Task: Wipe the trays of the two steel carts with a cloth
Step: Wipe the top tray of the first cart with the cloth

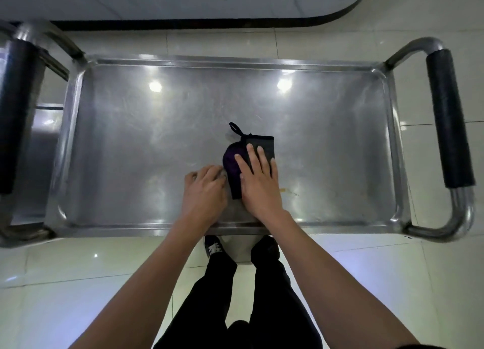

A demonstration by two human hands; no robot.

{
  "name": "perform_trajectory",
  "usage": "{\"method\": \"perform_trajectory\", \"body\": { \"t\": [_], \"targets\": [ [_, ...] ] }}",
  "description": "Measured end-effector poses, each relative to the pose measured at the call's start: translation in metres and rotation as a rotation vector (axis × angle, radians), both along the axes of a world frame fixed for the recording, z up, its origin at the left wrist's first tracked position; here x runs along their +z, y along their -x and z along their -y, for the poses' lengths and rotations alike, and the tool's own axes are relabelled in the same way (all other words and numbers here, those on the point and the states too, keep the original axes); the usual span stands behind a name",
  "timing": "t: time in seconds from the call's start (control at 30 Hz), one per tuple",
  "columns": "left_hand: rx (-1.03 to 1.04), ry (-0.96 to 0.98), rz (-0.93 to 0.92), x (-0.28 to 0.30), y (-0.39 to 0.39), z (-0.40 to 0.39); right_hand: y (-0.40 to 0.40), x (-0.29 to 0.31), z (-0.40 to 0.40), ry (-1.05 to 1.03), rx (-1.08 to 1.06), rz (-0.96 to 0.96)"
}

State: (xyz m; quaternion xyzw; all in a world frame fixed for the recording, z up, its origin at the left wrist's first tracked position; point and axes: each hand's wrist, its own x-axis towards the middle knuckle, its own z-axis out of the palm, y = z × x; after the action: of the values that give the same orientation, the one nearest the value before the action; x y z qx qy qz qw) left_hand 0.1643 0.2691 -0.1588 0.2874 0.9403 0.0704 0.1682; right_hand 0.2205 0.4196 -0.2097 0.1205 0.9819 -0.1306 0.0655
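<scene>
Right hand (258, 182) is pressing the cloth (237, 162) flat, fingers spread, not gripping. Left hand (204, 191) is resting curled on the tray (340, 139), empty. Best keeping the palm flat, stroking toward the stain (288, 190).

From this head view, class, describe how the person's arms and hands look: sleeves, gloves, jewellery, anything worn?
Both forearms are bare, with no sleeves in view. The left hand and right hand wear no gloves; no rings, watch or bracelets show. Below them, black trousers and a dark shoe with white markings.

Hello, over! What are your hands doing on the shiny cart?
Right hand flat on dark folded cloth, mid steel tray. Left hand beside it, fingers curled on tray. Small yellowish spot right of cloth.
</scene>
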Motion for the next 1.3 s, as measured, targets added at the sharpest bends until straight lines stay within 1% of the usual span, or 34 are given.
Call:
{"method": "perform_trajectory", "body": {
  "t": [0.2,0.37,0.57,0.73,0.9,1.0,1.13,1.3],
  "targets": [
    [-0.022,0.062,-0.004,-0.002,-0.006,0.003,-0.013,0.006,-0.006,0.016,-0.008,-0.001],
    [0.024,0.092,-0.036,0.0,-0.017,-0.017,-0.044,0.007,-0.035,-0.005,-0.065,0.004],
    [-0.075,0.0,-0.014,0.003,-0.051,-0.077,-0.096,0.012,-0.1,0.0,-0.173,0.018],
    [-0.13,-0.031,0.011,0.006,-0.084,-0.136,-0.141,0.017,-0.165,0.004,-0.26,0.046],
    [-0.215,0.031,0.019,0.002,-0.119,-0.173,-0.172,0.02,-0.228,-0.005,-0.352,0.078],
    [-0.195,0.071,-0.009,-0.002,-0.128,-0.176,-0.183,0.02,-0.251,-0.026,-0.382,0.086],
    [-0.202,0.084,-0.032,-0.003,-0.134,-0.173,-0.187,0.017,-0.256,-0.032,-0.372,0.084],
    [-0.224,0.069,-0.03,0.001,-0.136,-0.17,-0.194,0.016,-0.233,-0.06,-0.383,0.069]
  ]
}}
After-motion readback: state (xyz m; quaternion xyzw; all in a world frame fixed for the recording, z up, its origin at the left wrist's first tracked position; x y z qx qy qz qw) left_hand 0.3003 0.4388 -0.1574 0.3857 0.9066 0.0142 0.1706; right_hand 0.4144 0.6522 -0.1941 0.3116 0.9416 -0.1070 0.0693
